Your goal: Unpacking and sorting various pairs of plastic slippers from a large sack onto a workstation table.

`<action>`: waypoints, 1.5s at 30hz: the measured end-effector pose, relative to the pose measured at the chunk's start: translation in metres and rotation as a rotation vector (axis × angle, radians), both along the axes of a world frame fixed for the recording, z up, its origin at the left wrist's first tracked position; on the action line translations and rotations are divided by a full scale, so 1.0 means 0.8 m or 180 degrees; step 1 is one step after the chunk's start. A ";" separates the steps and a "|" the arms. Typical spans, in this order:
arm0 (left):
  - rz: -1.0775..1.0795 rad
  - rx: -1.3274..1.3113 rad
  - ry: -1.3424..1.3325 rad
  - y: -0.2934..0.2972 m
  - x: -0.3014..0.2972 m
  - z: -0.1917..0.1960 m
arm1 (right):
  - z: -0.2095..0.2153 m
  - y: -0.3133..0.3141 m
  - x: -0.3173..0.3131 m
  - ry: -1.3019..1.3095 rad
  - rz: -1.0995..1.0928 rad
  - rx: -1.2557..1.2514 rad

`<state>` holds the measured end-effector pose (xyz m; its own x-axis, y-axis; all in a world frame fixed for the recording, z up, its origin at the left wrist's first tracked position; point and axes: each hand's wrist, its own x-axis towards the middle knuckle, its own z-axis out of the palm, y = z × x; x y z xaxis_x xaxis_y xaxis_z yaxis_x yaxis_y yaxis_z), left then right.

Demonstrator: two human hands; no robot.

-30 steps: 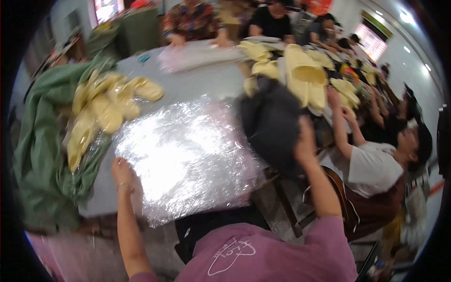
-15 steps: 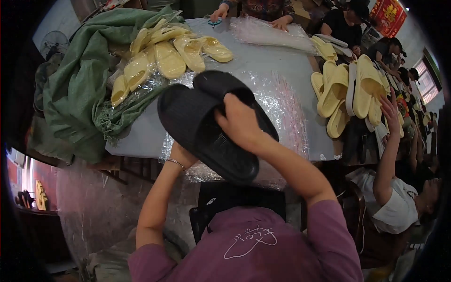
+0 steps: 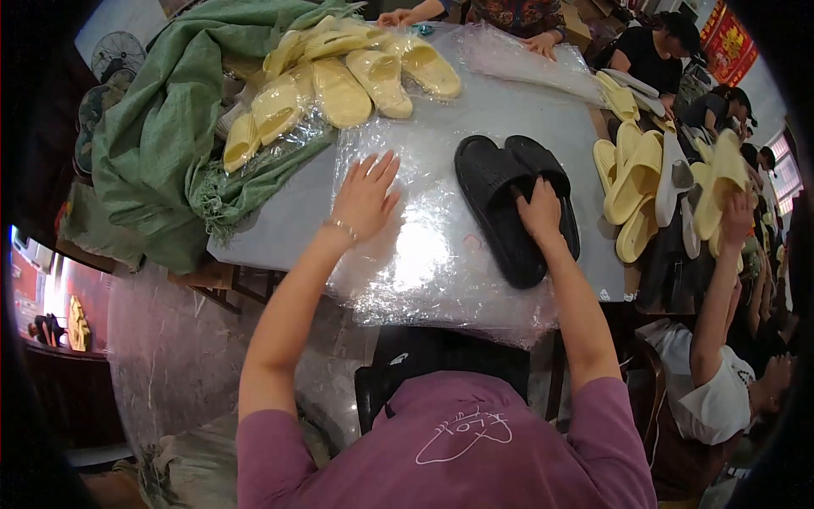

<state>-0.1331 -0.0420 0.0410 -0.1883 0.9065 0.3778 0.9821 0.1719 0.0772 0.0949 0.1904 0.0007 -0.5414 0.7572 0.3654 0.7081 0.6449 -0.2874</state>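
In the head view, the left hand [image 3: 365, 208] lies palm down with its fingers spread and loose, gripping nothing, on a sheet of clear plastic [image 3: 381, 297] (or several layers; the glare makes it hard to tell). The right hand [image 3: 540, 216] has its fingers around the inner edges of the pair of black slippers [image 3: 519, 254], the tips partly hidden inside the straps. The pair sits on the right part of the plastic, toes away from the person, over the grey surface [image 3: 509, 106]. Wrapped yellow slippers [image 3: 343, 93] lie by a green sack [image 3: 153, 161] at the far left.

The plastic looks thin and slick, so a sideways push on the slippers could ruck it up. Since one hand appears to pinch both, a loosened grip could let the slippers splay apart. The plastic overhangs the near edge, where a snag could pull it askew.
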 end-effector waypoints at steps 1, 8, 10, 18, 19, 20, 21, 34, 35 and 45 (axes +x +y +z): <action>0.0145 -0.0416 0.0085 0.018 -0.011 0.001 | -0.001 -0.001 0.000 -0.0021 -0.0002 -0.0008; 0.0879 -0.1154 -0.0429 0.039 -0.040 -0.027 | 0.000 -0.002 -0.008 -0.0058 -0.0033 -0.0200; 0.0804 -0.0913 -0.0303 0.008 -0.037 -0.034 | -0.005 0.002 -0.005 -0.0107 -0.0032 -0.0163; 0.1673 -0.0558 -0.1863 -0.148 0.055 0.001 | 0.001 -0.001 -0.006 -0.0168 -0.0041 -0.0103; 0.1487 -0.0057 -0.2588 -0.151 0.056 -0.008 | 0.002 0.010 -0.002 -0.0080 0.0066 -0.0244; 0.1279 0.0460 -0.3293 -0.153 0.056 -0.016 | 0.007 0.014 -0.004 0.0006 0.0177 -0.0390; 0.1227 0.0689 -0.3745 -0.152 0.058 -0.021 | 0.016 0.018 0.000 0.0140 0.0297 -0.0580; 0.1485 0.0893 -0.3063 -0.141 0.066 -0.058 | 0.034 -0.183 -0.024 0.0019 0.2323 -0.0022; 0.1677 0.0663 -0.2887 -0.142 0.068 -0.055 | 0.035 -0.179 -0.020 -0.0025 0.2303 0.0101; 0.1411 -0.0010 -0.0729 -0.089 0.090 0.005 | 0.029 -0.055 0.054 -0.0361 0.0211 -0.0076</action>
